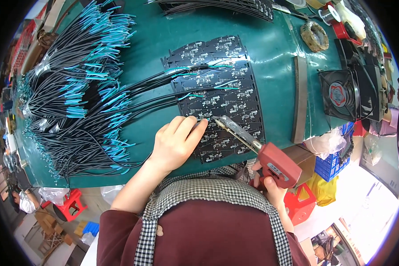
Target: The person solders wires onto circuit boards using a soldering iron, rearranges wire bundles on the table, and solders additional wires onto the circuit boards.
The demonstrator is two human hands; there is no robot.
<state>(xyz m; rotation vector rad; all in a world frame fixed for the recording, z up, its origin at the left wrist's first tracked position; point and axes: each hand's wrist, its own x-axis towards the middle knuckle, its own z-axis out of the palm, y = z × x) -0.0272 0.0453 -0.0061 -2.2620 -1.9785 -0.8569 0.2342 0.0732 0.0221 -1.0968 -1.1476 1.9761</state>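
Soldering gun [270, 162] tip touches circuit boards [219, 99].

A single head-worn fisheye view looks steeply down from close above the green tabletop [275, 53]. Straight edges bow toward the dark round rim, and the floor shows below.

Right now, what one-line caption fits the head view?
Left hand presses on black circuit boards while right hand aims a red soldering gun at them, on a green table.
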